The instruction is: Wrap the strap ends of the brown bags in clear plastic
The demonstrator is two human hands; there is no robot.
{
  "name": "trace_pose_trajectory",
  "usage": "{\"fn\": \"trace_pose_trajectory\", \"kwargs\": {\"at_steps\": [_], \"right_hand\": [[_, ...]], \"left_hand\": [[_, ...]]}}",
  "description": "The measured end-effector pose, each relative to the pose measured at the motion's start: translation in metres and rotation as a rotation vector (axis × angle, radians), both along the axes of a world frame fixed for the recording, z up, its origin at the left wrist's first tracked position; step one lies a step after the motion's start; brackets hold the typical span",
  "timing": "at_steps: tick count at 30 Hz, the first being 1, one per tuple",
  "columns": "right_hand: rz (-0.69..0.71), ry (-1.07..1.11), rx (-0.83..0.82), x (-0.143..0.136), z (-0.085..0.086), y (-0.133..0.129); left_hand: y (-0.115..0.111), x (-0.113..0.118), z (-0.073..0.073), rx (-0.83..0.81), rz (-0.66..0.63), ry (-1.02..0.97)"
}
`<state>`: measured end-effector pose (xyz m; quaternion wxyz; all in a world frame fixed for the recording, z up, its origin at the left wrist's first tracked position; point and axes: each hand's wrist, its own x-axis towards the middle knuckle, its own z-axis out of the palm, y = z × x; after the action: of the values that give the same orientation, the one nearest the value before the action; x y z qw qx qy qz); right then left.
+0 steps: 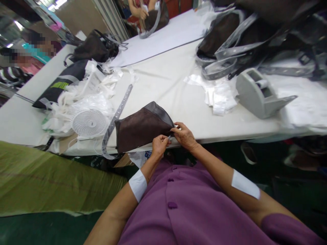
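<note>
A dark brown bag (143, 127) lies on the white table at its front edge, with a grey strap (120, 112) beside its left end. My left hand (160, 145) is closed at the bag's lower right corner, pinching a small light piece too small to name. Just right of it, my right hand (184, 136) is closed on the bag's right end, thumb and fingers at the corner. The two hands are close together.
A white fan (89, 123) and crumpled plastic (99, 98) lie to the left. A grey tape dispenser (255, 97), white packets (221, 97) and more dark bags (219, 34) are on the right. Across the table, a person's hands (143, 13) hold another bag.
</note>
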<state>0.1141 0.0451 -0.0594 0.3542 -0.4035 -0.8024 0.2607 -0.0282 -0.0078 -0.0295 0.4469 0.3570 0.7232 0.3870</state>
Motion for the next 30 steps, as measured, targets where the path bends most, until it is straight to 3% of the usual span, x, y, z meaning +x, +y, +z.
{"fn": "trace_pose_trajectory", "kwargs": {"at_steps": [6, 13, 30], "right_hand": [[-0.118, -0.024, -0.063, -0.003, -0.010, -0.015], [-0.171, 0.034, -0.142, -0.011, -0.008, -0.024], [-0.244, 0.060, -0.225, -0.021, -0.005, -0.034]], "left_hand": [[-0.006, 0.008, 0.000, -0.164, 0.123, -0.328], [-0.004, 0.009, -0.016, -0.120, 0.165, -0.232], [0.002, 0.014, -0.017, -0.013, 0.213, -0.105]]}}
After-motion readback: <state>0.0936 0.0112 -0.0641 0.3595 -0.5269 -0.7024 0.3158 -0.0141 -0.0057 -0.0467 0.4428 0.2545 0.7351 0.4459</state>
